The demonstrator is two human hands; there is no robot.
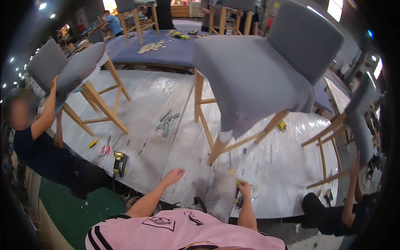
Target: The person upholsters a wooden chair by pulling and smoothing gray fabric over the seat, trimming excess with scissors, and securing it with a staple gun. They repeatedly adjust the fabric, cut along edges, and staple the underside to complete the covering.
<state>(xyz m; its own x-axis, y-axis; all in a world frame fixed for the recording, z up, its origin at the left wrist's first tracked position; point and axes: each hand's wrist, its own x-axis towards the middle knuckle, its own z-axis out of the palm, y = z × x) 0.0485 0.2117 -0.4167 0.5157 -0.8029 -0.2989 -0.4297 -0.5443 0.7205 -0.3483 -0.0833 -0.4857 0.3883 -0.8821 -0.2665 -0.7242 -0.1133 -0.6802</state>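
My left hand (173,177) hovers over the plastic-covered worktable (162,141), fingers curled; anything inside them is hidden. Closer to the table's near edge, my right hand (244,190) is closed around a yellow-and-black tool (241,182), its kind mostly hidden by the hand. Between my hands a light grey trouser leg (221,193) reaches over the table. In front of me stands a tall wooden-legged chair (237,62), grey cloth draped loosely over its seat and hanging past the edges. Neither hand touches this chair.
Left of me lie a yellow nail gun (119,163), red-handled scissors (106,146) and several metal strips (167,123). A co-worker (41,141) holds another grey chair (79,73); a second co-worker (350,208) grips one at right (360,121). Behind stands a blue-topped table (166,56).
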